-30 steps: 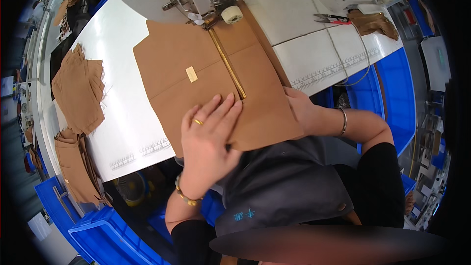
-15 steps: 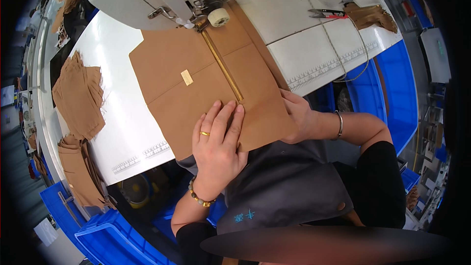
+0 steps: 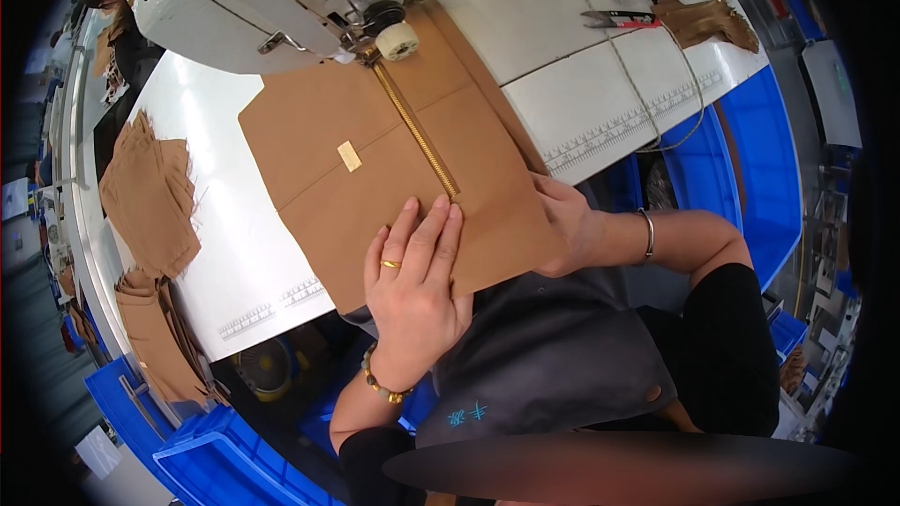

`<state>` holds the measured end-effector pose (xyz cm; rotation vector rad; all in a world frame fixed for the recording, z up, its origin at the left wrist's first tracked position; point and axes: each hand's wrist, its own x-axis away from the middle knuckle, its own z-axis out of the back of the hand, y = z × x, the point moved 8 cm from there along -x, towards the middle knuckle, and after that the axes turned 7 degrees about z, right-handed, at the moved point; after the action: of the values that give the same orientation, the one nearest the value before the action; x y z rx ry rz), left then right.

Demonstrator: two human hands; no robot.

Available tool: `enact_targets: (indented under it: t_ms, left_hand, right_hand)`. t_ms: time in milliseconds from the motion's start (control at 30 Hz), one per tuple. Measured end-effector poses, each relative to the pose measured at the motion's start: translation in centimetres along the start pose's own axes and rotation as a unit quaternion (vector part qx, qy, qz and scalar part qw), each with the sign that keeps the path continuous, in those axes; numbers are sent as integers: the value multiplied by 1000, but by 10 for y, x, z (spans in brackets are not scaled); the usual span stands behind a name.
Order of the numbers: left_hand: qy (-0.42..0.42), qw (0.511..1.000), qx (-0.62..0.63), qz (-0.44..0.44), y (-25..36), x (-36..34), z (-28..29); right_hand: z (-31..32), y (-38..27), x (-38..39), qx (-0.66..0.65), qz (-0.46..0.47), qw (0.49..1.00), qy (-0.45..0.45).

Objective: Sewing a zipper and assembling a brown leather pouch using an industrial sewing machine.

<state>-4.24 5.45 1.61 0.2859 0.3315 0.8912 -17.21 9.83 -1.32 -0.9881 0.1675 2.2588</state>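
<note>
A brown, leather-like panel (image 3: 319, 234) lies on the sewing table, with its far part beneath the head of a white sewing machine (image 3: 234, 9). A gold-toothed zipper (image 3: 412, 122) runs down it from the machine's needle area, and a small gold plate (image 3: 349, 156) sits left of the zipper. My left hand (image 3: 412, 272) lies flat on the panel, fingers stretched, tips just below the zipper's near end. At the panel's right edge, my right hand (image 3: 567, 230) grips it, thumb on top; the other fingers are mostly hidden underneath.
Stacked brown pieces (image 3: 148, 197) lie on the left side of the white table (image 3: 230, 290), with more brown strips (image 3: 159, 337) nearer. Red-and-black thread snips (image 3: 621, 20) and a brown bundle (image 3: 703, 25) rest at the far right. Blue bins (image 3: 764, 159) stand beside the table; a cord hangs over its edge.
The whole view has shifted slightly. Both hands keep nearly the same hold on the panel, and the zipper's far end is still at the machine's needle area.
</note>
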Motion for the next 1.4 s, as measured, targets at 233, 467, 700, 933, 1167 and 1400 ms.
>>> enact_targets:
  t_ms: [233,467,700,933,1167,1400]
  left_hand:
    - [-15,1000,-12,-12,-4,-2,0]
    - [-40,997,-50,-30,1,1,2]
    - [-41,995,-76,-52,-2,1,-2]
    - [36,995,-66,-61,-8,-6,1]
    - [-1,997,-48,-54,-34,-53,2]
    - [-19,994,-92,-47,-40,-58,-4]
  right_hand:
    - [0,0,2,0,6,1000,10]
    - [29,22,5,-28,-72,995,-61]
    - [50,59,-23,-7,-104,994,-44]
    - [-1,26,-37,-59,-11,992,-109]
    - [-5,22,-38,-50,28,987,-150]
    - [-21,75,-61,-60,7,976,-207]
